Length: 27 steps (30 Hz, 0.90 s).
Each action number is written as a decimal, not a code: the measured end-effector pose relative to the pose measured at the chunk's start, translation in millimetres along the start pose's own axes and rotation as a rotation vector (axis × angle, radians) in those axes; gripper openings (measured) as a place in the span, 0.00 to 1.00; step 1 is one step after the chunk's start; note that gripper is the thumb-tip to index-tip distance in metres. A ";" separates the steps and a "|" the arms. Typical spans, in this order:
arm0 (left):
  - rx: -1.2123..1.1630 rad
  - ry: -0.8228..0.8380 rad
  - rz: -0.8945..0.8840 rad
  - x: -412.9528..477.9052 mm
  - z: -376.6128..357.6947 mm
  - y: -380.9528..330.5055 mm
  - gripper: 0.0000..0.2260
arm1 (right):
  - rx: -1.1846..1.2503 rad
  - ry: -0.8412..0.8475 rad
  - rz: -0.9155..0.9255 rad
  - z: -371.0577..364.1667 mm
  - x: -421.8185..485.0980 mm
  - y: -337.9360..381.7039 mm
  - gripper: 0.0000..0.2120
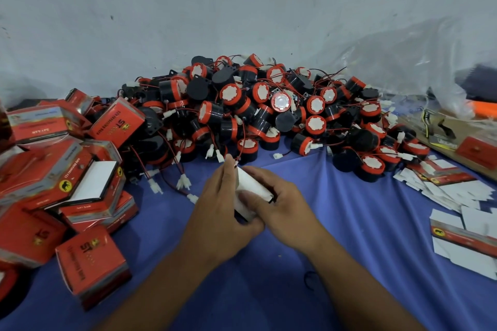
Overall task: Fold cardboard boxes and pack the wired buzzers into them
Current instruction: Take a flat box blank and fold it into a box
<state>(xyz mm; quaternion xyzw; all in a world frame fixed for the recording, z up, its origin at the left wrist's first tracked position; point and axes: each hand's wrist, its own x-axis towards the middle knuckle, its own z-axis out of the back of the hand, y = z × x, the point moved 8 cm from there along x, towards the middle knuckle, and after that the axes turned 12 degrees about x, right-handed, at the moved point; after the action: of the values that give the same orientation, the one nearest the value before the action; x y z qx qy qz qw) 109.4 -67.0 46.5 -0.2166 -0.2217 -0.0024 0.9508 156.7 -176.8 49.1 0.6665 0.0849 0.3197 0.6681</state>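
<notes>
Half-folded cardboard box (251,187) over blue cloth (349,223), left hand (220,212) and right hand (279,204) both clamped round it, wired buzzers (255,110) heaped behind

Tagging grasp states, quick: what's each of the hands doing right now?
Left hand: closed, holding the box that is being folded.
Right hand: closed, gripping the same box.

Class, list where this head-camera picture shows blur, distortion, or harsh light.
Head view: fisheye bows straight edges; the far right, around the plastic bag, is smeared; left hand and right hand, gripping a cardboard box, look sharp; lighting is soft, shadows faint.
</notes>
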 end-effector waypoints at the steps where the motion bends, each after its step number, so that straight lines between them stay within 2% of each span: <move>1: -0.006 -0.005 0.000 -0.2 0.5 0.9 0.49 | -0.017 0.002 0.015 0.0 -0.5 0.4 0.18; 6: -0.004 -0.032 -0.025 -0.5 3.1 -0.3 0.47 | -0.055 -0.013 0.019 0.2 -1.4 -3.7 0.21; 11: 0.028 -0.104 -0.067 -2.1 7.3 -9.2 0.43 | -0.065 -0.062 0.061 2.1 -2.2 -2.8 0.20; 18: -0.066 -0.028 -0.071 -3.0 -9.9 8.8 0.44 | -0.319 0.117 0.077 -8.8 -1.2 -9.3 0.22; 22: -0.123 0.013 -0.174 -5.6 -17.2 8.7 0.36 | -0.526 0.065 0.164 3.2 0.1 -6.7 0.30; 24: -0.137 0.034 -0.179 -4.5 -15.9 14.4 0.35 | -0.596 0.121 0.165 2.9 0.5 -8.9 0.35; 26: -0.030 0.030 -0.235 -1.8 -10.8 18.7 0.33 | -0.651 0.203 0.176 -5.0 0.2 -11.1 0.40; 27: 0.097 0.009 -0.287 -0.4 -7.2 18.6 0.31 | -0.699 0.223 0.212 -8.6 0.1 -10.8 0.41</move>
<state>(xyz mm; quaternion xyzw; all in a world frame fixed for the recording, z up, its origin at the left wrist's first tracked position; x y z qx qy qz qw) 114.0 -53.2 32.8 -0.1366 -0.2460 -0.1284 0.9510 155.5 -168.6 38.1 0.3645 -0.0266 0.4670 0.8052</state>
